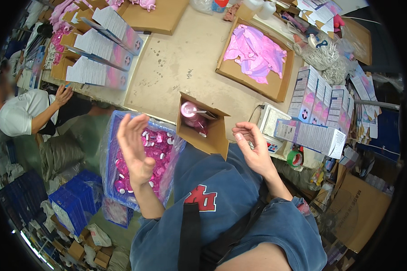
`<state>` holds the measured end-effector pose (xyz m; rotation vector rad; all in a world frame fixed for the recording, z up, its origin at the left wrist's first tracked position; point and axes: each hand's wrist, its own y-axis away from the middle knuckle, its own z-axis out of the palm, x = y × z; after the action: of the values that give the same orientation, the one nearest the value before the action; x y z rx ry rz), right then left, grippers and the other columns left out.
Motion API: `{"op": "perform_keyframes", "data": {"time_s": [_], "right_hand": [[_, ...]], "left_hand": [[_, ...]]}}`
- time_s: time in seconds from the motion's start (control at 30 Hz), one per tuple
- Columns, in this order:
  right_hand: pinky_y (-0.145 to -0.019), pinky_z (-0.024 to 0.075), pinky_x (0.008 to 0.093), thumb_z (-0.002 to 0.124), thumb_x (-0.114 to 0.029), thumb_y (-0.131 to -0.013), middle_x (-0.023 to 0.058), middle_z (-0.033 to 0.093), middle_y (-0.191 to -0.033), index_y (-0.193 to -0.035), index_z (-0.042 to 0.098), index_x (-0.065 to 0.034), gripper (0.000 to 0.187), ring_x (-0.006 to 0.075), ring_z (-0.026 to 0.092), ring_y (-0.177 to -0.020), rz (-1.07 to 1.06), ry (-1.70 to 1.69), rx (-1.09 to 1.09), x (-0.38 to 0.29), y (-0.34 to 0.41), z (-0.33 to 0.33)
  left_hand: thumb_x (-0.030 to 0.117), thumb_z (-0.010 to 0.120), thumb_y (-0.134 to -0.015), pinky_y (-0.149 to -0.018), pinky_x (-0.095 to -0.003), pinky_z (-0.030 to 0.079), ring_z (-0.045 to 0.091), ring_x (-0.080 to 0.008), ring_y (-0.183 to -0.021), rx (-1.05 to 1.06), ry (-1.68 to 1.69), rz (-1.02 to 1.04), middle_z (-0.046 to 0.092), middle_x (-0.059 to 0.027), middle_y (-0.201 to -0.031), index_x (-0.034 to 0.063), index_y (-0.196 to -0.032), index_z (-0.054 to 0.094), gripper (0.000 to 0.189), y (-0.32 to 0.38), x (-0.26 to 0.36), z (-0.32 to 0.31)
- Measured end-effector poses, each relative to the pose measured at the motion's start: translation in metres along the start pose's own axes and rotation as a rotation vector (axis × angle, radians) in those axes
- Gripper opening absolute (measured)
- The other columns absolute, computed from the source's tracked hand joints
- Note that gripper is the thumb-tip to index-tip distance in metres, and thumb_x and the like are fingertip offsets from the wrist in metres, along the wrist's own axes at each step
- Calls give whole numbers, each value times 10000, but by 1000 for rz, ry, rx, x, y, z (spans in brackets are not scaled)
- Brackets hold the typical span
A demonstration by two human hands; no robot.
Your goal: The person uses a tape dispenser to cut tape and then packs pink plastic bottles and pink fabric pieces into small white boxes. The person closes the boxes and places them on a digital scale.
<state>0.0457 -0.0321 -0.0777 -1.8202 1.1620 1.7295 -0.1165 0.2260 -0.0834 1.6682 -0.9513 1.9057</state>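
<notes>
An open cardboard box (210, 139) stands at the table's front edge, right before me, its flaps spread. Inside it are a translucent pink plastic item (194, 120) with a pale round top and a folded paper piece (208, 114). My left hand (135, 152) is raised over a lined blue crate (107, 159) of pink transparent bottles (159, 162), empty with fingers apart. On the box's other side, my right hand (254, 149) hovers with curled, parted fingers and holds nothing. Neither hand touches the box.
A shallow cardboard tray (274, 89) holds pink and purple pieces (254, 54). Rightward are a scale (273, 118), printed cartons (307, 95), one carton lying across (308, 137), and green tape (294, 158). Leaflet-filled boxes (91, 73) stand left, near another person (27, 111).
</notes>
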Motion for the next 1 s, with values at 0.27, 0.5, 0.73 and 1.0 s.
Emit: {"op": "perform_keyframes", "data": {"time_s": [0.27,0.5,0.73,1.0], "right_hand": [[-845,549,337,689,-171,-1002,135,703,-1081,-1240,599,37,329,192,681,-919,74,248,-40,36,12,-3],[-814,557,337,691,-186,-999,146,707,-1036,-1222,607,31,323,212,693,-931,290,359,-171,57,26,-14],[-824,564,344,699,-193,-993,139,726,-1020,-1214,613,21,319,216,707,-922,206,301,-93,64,20,-6],[-970,525,467,606,-327,-1013,238,698,-1129,-1198,609,17,390,399,663,-1122,145,485,-193,75,-13,2]], "left_hand": [[321,671,-1031,-836,-292,495,644,-130,-899,-69,-225,-861,721,-34,-948,25,-1026,703,298,60,-127,-120],[537,734,-933,-879,-403,575,695,-273,-987,3,-140,-1460,702,-184,-1143,-51,-1274,578,697,131,-263,-85],[300,777,-916,-642,-340,488,601,-194,-760,354,313,-1322,624,-98,-917,23,-1102,687,346,147,-301,-50],[97,759,-868,-741,-301,544,667,-165,-885,408,247,-1248,690,-105,-1059,-35,-1132,618,327,136,-316,-43]]}}
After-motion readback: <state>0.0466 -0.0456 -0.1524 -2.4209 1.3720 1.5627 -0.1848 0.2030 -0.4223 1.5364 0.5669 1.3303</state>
